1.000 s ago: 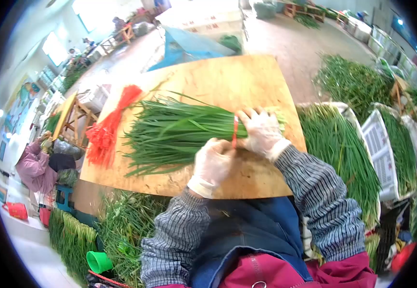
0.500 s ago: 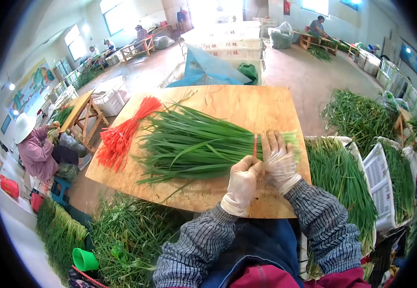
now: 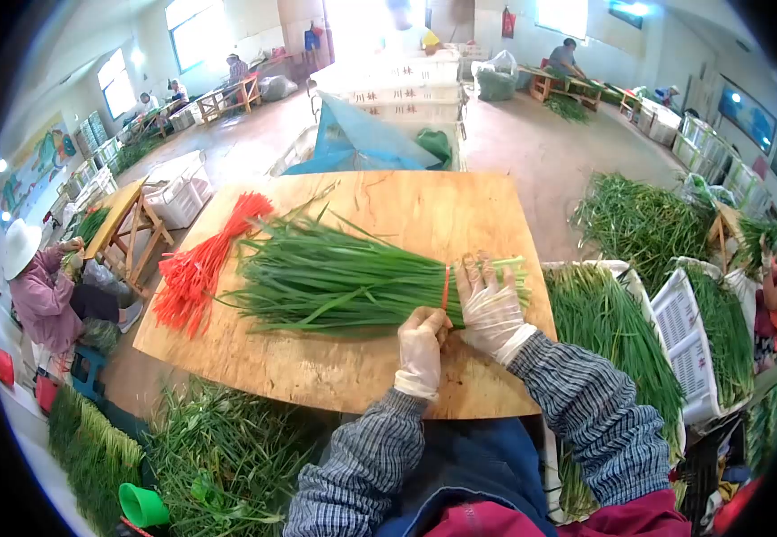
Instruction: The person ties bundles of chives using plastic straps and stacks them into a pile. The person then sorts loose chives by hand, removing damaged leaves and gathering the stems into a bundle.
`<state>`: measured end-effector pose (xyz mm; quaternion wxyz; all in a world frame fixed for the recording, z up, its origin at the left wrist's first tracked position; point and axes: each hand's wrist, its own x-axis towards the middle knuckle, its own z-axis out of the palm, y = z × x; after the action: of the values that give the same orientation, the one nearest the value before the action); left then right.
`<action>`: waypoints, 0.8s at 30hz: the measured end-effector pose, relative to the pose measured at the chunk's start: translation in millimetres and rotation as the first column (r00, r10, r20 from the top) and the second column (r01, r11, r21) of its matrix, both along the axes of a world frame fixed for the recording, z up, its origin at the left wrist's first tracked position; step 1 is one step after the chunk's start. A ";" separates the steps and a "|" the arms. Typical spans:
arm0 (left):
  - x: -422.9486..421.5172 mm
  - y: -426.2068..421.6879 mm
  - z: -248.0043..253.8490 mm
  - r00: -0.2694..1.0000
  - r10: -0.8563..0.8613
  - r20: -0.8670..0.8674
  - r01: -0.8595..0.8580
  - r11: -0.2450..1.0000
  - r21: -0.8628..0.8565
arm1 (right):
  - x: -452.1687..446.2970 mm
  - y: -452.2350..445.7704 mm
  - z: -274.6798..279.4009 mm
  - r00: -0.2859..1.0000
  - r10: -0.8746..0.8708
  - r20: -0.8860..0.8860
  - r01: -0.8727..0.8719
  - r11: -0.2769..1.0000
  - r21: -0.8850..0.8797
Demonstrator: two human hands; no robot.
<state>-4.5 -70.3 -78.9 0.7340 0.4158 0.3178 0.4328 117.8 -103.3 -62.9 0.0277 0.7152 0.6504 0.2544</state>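
Note:
A bundle of garlic chives [image 3: 344,277] lies across the wooden board [image 3: 353,376], leaves to the left and pale cut stems to the right. A red tie [image 3: 446,285] circles it near the stem end. My left hand [image 3: 422,347], in a thin whitish glove, is closed at the bundle's near side, pinching at the lower end of the tie; the tie's tail is hidden by the fingers. My right hand [image 3: 493,313], gloved too, rests over the stems just right of the tie, fingers stretched out and slightly apart.
A heap of red ties [image 3: 205,268] lies at the board's left. Crates of chives [image 3: 617,331] stand at right, loose leaves [image 3: 227,456] at lower left. Behind the board are stacked white crates [image 3: 406,94] and blue sheeting [image 3: 362,134]. A person in pink [image 3: 44,295] sits at left.
The whole view has shifted slightly, so the board appears further left and lower. My right fingers have spread a little on the stems; my left hand stays closed by the tie.

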 end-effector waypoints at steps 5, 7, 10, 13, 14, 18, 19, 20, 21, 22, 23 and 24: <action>1.1 -3.0 -0.3 1.000 0.004 0.019 -0.003 0.999 -0.040 | 6.6 10.8 31.2 0.969 -0.070 -0.236 0.014 0.973 -0.230; 0.7 -0.6 -3.1 0.998 -0.008 0.056 0.012 0.997 -0.071 | 11.3 14.2 -1.1 0.970 -0.074 -0.230 0.046 0.991 -0.126; 2.2 -1.1 -0.8 0.999 -0.023 0.048 0.026 0.996 -0.080 | 11.0 9.7 -6.0 0.961 -0.027 -0.274 0.020 0.999 -0.028; -0.8 -1.6 2.7 1.000 -0.002 0.023 0.002 1.000 -0.007 | 4.8 12.1 9.5 0.976 -0.056 -0.209 0.036 0.994 -0.100; -3.2 -3.2 6.8 1.000 -0.002 0.009 0.003 0.998 -0.058 | 1.4 10.6 16.7 0.984 -0.051 -0.173 0.032 0.993 -0.110; -1.7 -5.9 7.1 0.999 0.034 0.008 -0.034 0.999 -0.011 | -3.1 15.4 8.2 0.977 -0.119 -0.178 0.094 0.985 -0.142; 0.1 -5.6 3.7 0.999 0.039 0.010 -0.039 0.999 -0.005 | -6.1 14.9 8.3 0.977 -0.126 -0.170 0.104 0.986 -0.133; 1.5 -6.0 -0.9 0.999 0.042 0.008 -0.042 0.999 0.001 | -9.3 13.5 10.0 0.977 -0.134 -0.164 0.114 0.985 -0.126; 3.6 -7.3 -5.8 0.999 0.040 0.005 -0.040 0.999 0.009 | -8.8 13.1 8.0 0.976 -0.147 -0.160 0.129 0.985 -0.116; 4.2 -9.1 -10.0 0.998 0.052 0.031 -0.053 0.998 0.015 | -6.3 14.7 0.9 0.985 -0.105 -0.134 0.102 0.994 -0.026; 3.6 -9.9 -12.0 0.998 0.055 0.029 -0.055 0.998 -0.015 | -3.0 16.9 -2.0 0.976 -0.114 -0.184 0.107 0.993 -0.046; 1.5 -10.7 -12.4 0.998 0.060 0.027 -0.058 0.997 -0.048 | -1.9 18.7 0.5 0.965 -0.124 -0.233 0.111 0.992 -0.068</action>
<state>-3.0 -81.0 -91.3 0.7350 0.3825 0.3298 0.4524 115.9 -84.5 -62.4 -0.0154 0.7766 0.6123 0.1474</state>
